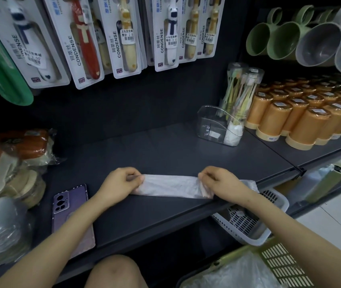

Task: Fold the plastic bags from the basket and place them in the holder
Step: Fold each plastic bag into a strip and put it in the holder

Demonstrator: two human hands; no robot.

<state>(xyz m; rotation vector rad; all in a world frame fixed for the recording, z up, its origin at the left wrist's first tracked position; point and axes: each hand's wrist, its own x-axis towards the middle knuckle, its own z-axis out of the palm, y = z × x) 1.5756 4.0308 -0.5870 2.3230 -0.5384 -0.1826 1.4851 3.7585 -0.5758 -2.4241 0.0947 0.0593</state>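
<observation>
Bag (168, 189) on shelf (165, 154) — L fingers (134, 178), R fingers (204, 176) pinch ends.

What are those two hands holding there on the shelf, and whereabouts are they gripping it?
A white plastic bag folded into a long strip. The left hand pinches its left end and the right hand pinches its right end.

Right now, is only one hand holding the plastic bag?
No, the left hand pinches one end of the plastic bag and the right hand pinches the other.
</observation>
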